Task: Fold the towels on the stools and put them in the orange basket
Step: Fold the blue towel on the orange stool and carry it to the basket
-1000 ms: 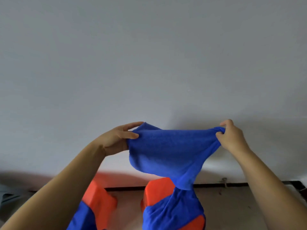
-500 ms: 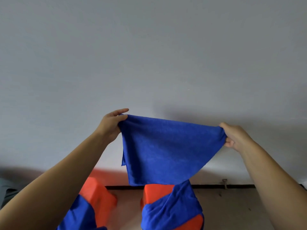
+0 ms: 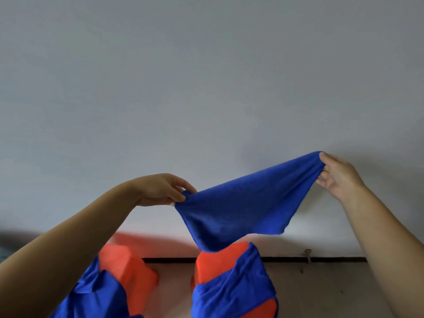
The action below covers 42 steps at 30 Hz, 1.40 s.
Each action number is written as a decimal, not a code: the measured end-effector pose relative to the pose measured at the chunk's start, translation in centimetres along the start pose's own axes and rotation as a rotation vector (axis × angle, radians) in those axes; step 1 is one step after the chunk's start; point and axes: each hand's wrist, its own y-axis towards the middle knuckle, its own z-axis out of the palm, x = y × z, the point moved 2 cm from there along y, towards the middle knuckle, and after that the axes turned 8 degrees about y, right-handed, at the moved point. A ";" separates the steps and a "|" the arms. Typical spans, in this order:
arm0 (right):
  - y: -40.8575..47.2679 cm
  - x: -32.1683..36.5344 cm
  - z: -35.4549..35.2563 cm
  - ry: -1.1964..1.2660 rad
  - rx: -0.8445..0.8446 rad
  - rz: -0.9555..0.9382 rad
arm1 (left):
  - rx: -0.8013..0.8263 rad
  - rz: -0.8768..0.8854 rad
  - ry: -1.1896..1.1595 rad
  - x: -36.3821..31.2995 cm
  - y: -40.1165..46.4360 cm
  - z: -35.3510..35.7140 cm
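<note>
Your left hand [image 3: 160,189] pinches one bunched corner of a blue towel [image 3: 241,210], and your right hand [image 3: 337,175] pinches the other, higher corner. The soft, fuzzy cloth sags between them in a slack pouch, held in the air above two orange stools [image 3: 215,262]. More blue towels [image 3: 231,292] lie crumpled over both stools. Behind them stands a plain pale wall [image 3: 206,76], with a dark strip where it meets the beige floor [image 3: 321,290].

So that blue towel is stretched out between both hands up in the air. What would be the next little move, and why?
Probably bring the right hand across to the left hand, folding the blue towel in half. Each hand pinches one end, it hangs slack and unfolded above the orange stools, and no basket is in view yet.
</note>
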 end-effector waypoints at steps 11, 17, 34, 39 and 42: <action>0.8 -0.5 1.1 -0.529 -0.043 -0.105 | -0.605 0.041 -0.546 2.3 1.9 -1.4; 0.4 -0.3 1.8 -0.237 0.158 0.148 | -0.531 0.138 -0.529 0.8 0.8 -2.4; -0.2 0.4 -0.9 -0.796 0.214 -0.226 | -0.742 0.044 0.467 0.3 0.0 -2.7; -0.2 0.5 -1.8 -0.664 0.155 -0.222 | -0.721 0.111 -0.114 0.7 -0.3 -2.4; -0.2 0.3 -1.7 -0.381 0.206 -0.102 | -0.679 0.193 -0.242 0.7 -0.1 -1.9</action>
